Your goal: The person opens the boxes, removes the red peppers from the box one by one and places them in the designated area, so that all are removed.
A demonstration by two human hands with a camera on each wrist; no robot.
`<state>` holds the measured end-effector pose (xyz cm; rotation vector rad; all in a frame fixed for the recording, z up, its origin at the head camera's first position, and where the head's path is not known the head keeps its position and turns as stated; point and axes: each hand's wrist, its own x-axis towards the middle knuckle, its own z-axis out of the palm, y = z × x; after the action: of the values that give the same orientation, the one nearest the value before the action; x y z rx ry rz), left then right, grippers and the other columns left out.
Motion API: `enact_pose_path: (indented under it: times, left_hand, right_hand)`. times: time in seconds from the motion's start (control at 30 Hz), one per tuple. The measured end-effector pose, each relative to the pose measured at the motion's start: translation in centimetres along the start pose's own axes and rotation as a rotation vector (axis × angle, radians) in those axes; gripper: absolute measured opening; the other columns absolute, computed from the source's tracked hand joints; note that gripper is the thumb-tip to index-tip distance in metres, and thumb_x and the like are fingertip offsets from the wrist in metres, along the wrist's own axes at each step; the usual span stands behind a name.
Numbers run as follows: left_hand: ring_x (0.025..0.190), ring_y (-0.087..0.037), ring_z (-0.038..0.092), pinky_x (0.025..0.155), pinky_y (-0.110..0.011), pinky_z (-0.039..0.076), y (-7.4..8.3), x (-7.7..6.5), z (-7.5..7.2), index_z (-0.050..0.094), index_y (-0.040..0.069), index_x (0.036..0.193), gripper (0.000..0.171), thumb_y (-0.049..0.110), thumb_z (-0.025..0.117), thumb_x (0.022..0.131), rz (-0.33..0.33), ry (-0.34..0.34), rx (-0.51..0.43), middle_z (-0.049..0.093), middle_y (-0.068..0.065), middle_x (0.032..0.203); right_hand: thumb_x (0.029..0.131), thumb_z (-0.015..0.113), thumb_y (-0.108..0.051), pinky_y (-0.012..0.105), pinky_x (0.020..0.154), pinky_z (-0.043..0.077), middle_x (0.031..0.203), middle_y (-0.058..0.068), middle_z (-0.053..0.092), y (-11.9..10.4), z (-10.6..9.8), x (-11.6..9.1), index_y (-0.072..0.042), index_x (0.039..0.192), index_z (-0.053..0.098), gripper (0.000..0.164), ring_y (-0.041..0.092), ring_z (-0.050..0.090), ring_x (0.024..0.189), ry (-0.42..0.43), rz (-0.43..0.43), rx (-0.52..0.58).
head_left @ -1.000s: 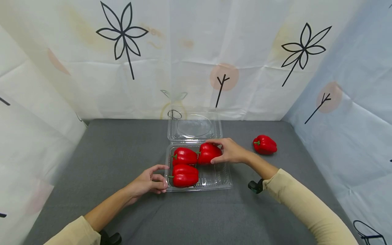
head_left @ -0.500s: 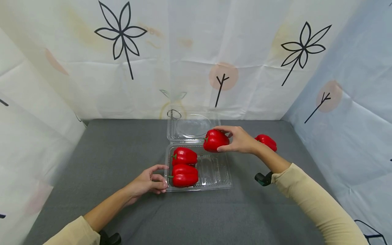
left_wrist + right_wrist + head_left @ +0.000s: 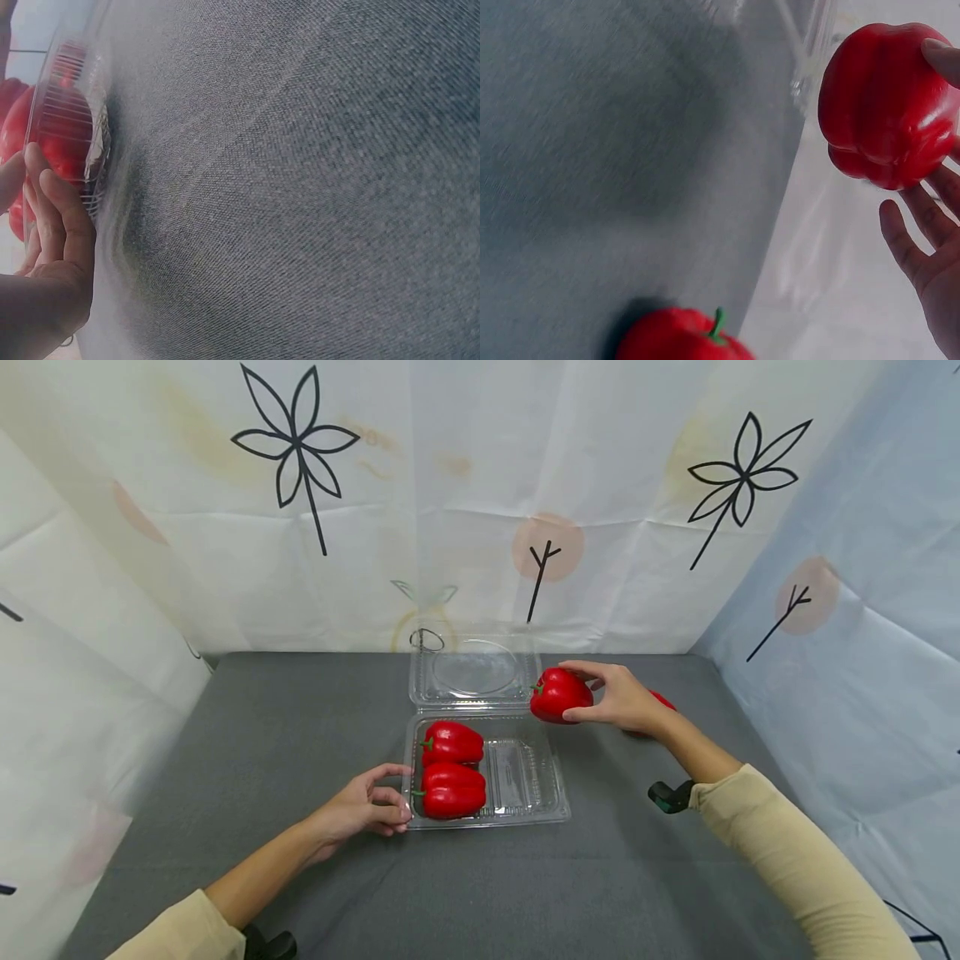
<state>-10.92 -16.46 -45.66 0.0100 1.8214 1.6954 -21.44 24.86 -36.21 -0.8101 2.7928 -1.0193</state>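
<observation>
My right hand (image 3: 617, 697) grips a red bell pepper (image 3: 559, 695) between thumb and fingers, raised just beyond the right back corner of the clear plastic container (image 3: 525, 814). In the right wrist view the glossy held bell pepper (image 3: 877, 105) shows its lobed end, with the thumb on its side. Two more red peppers lie in the left half of the container, a back one (image 3: 453, 742) and a front one (image 3: 453, 792), stems to the left. My left hand (image 3: 367, 806) holds the container's left rim, thumb and fingertips right at the edge (image 3: 56, 180).
The container's clear lid (image 3: 476, 672) stands hinged back behind it. Another red pepper (image 3: 682, 337) lies on the grey tabletop to the right, mostly hidden by my right hand in the head view. A patterned white cloth (image 3: 480, 485) hangs behind the table.
My right hand has lifted the gripped pepper out of the container's back right and carried it rightward, covering most of the pepper on the table. My left hand stays put at the rim.
</observation>
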Motion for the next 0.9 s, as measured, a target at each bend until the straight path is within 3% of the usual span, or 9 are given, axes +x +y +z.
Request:
enact_pose_path:
  times: [0.47,0.9]
  left_hand:
    - [0.077,-0.021,0.069,0.073,-0.033,0.056,0.1,-0.2,-0.1,0.034,0.005,0.147,0.068,0.010,0.072,0.090,0.013,-0.019,-0.001,0.069,-0.008,0.089]
    - [0.077,-0.021,0.070,0.073,-0.033,0.056,0.3,-0.3,0.1,0.035,0.005,0.146,0.068,0.010,0.073,0.090,-0.001,-0.008,0.001,0.070,-0.007,0.089]
  right_hand:
    - [0.078,0.083,-0.018,0.056,0.086,0.053,0.133,0.021,0.058,4.0,0.1,-1.8,-0.003,0.141,0.052,0.071,0.039,0.055,0.113,-0.008,0.086,-0.029]
    - [0.080,0.083,-0.016,0.055,0.089,0.052,0.135,0.024,0.056,6.1,0.9,-2.3,0.000,0.141,0.050,0.071,0.040,0.055,0.116,-0.036,0.088,0.001]
